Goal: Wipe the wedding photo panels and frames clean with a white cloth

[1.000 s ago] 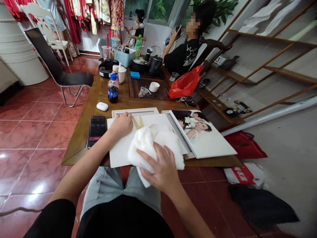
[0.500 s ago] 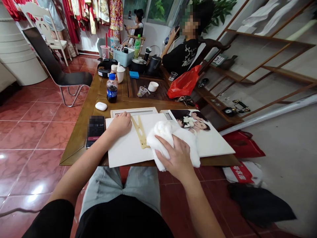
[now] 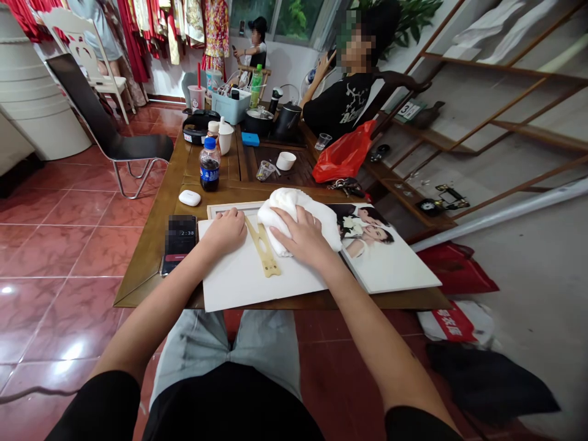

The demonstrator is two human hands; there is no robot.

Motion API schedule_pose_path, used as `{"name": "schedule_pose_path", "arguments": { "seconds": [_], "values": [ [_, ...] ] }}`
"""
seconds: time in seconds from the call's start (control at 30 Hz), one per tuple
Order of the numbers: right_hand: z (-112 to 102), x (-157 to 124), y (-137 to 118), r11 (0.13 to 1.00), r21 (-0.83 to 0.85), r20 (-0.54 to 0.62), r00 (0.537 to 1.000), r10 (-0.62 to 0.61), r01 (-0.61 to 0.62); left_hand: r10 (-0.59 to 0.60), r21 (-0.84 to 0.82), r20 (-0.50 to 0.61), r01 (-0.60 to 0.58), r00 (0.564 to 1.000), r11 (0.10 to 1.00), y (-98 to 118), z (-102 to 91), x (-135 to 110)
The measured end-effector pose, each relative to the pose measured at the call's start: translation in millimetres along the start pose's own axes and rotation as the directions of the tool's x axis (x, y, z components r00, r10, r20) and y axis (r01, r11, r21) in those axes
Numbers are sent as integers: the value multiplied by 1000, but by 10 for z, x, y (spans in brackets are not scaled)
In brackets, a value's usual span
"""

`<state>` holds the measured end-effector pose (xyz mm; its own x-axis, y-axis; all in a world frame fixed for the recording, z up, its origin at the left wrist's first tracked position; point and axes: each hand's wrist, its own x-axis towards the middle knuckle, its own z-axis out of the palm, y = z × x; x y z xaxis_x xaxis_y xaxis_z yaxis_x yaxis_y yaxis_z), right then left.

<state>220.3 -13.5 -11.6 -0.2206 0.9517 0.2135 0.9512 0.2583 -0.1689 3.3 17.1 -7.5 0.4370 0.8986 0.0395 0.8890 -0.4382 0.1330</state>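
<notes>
A white board [image 3: 243, 275] lies flat at the near edge of the wooden table [image 3: 151, 245]. My left hand [image 3: 226, 231] rests curled on the board's far left corner, fingers closed and pressing down. My right hand [image 3: 298, 239] presses a bunched white cloth [image 3: 287, 205] onto the board's far right part. Between the hands lies a thin tan hanger strip [image 3: 264, 251] on the board. A printed wedding photo panel [image 3: 381, 251] lies to the right, and a pale frame [image 3: 232, 209] peeks out behind the board.
A phone [image 3: 179, 240] and white earbud case [image 3: 190, 197] lie left of the board. Behind stand a cola bottle [image 3: 209, 165], cups, a kettle and a red plastic bag [image 3: 344, 156]. A seated person [image 3: 342, 98] is at the far right. A black chair [image 3: 110, 128] stands left.
My right hand has swept the cloth from the board's near edge, out to the right, then up to its far right part, uncovering the tan strip. The left hand has stayed put.
</notes>
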Motion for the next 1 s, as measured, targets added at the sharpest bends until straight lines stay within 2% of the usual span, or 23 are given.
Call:
{"name": "schedule_pose_path", "arguments": {
  "seconds": [0.17, 0.43, 0.53, 0.67, 0.77, 0.87, 1.0],
  "values": [
    [8, -160, -28, 1000, -26, -22, 1000, 10, -10, -15, 11, -7, 15, 1000, 1000, 13, -3, -22],
    [-12, -945, -36, 998, -57, -114, 993, -34, 28, -13, 17, -24, 13, 1000, 1000, 6, 22, -21],
    [-10, -1138, -24, 998, -55, -147, 989, -33, 25, -11, 13, -23, 12, 1000, 1000, 1, 29, -21],
    [17, -1184, -21, 1000, -22, -167, 986, -24, 21, -15, 13, -32, 16, 999, 1000, 1, 32, -19],
    [29, -1144, -121, 1000, 9, -179, 984, -25, 27, -17, 15, -31, 17, 999, 1000, 3, 33, -17],
    [37, -1115, -347, 998, 32, -202, 978, -40, 47, -14, 30, -32, 15, 999, 999, 7, 29, -24],
    [74, -1112, -746, 987, 25, -167, 974, -154, 160, 9, 52, -36, -8, 999, 999, 9, 15, -35]
  ]
}}
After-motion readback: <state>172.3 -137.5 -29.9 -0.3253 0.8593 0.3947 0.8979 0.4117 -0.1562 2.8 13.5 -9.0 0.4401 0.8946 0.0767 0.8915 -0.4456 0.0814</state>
